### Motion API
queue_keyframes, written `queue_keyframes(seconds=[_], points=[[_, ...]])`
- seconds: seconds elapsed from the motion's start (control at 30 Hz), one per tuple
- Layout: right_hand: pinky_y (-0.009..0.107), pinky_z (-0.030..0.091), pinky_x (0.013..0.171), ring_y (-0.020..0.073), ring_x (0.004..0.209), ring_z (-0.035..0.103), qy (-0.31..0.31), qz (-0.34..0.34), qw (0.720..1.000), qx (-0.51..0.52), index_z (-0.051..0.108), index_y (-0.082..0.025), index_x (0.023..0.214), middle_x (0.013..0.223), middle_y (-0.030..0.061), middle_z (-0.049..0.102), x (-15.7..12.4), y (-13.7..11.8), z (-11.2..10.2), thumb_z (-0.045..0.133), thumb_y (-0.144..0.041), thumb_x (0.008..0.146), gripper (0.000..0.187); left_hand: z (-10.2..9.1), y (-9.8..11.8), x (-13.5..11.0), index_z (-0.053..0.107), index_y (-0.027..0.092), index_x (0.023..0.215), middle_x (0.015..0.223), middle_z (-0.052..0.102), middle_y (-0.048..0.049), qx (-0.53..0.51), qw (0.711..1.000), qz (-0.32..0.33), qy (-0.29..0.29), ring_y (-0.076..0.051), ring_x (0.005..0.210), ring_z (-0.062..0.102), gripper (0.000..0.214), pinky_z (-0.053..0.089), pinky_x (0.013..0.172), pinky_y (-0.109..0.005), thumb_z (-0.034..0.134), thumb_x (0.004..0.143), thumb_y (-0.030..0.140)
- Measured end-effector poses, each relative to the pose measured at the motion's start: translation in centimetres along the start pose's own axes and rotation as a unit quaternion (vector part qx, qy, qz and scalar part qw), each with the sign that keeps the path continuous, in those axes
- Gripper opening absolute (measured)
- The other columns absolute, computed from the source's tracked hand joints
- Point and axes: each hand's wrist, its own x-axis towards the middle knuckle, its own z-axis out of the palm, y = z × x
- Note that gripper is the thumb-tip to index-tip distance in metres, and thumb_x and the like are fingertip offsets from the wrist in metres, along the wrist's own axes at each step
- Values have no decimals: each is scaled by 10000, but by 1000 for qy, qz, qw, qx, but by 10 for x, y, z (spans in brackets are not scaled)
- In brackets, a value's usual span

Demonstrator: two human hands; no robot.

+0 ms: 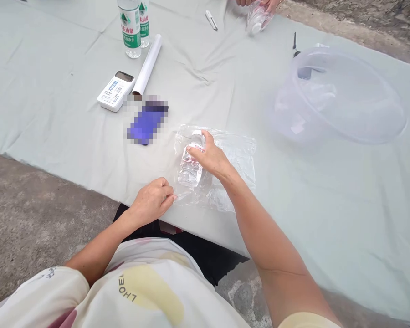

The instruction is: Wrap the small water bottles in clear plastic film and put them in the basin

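Note:
A small clear water bottle point(190, 169) with a white cap and a red-and-white label lies on a sheet of clear plastic film point(239, 157) near the table's front edge. My right hand point(210, 157) grips the bottle around its upper part, thumb on the label and fingers by the cap. At the film's lower left corner is my left hand point(154, 198), its fingers curled and thumb and forefinger pinched together on the edge of the film. The film lies wrinkled under and around the bottle.
Left of centre are a white boxy device point(115, 93), a white roll point(148, 66), a blurred purple item point(146, 123) and two large water bottles point(129, 27). A clear plastic basin point(287, 114) stands right. At the back lie a pen point(211, 20) and another person's hands point(271, 4) holding a wrapped bottle point(256, 20).

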Motion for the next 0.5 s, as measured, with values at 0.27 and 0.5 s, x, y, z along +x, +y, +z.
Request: queue_keyframes(seconds=[0.27, 0.5], points=[[504, 488, 861, 325, 1052, 620, -29, -37, 997, 65, 236, -380, 1550, 1162, 91, 654, -3, 9, -8, 559, -565, 858, 785, -5, -1, -1, 560, 191, 718, 904, 618, -22, -18, 1000, -16, 2, -127, 666, 524, 243, 407, 632, -288, 469, 926, 278], [508, 483, 832, 304, 951, 628, -29, -34, 999, 31, 233, -391, 1557, 1008, 58, 652, -4, 3, -7, 566, -591, 846, 811, -3, -3, 0, 550, 194, 704, 898, 624, -16, -11, 1000, -6, 4, -123, 656, 526, 231, 395, 617, -282, 475, 913, 260]])
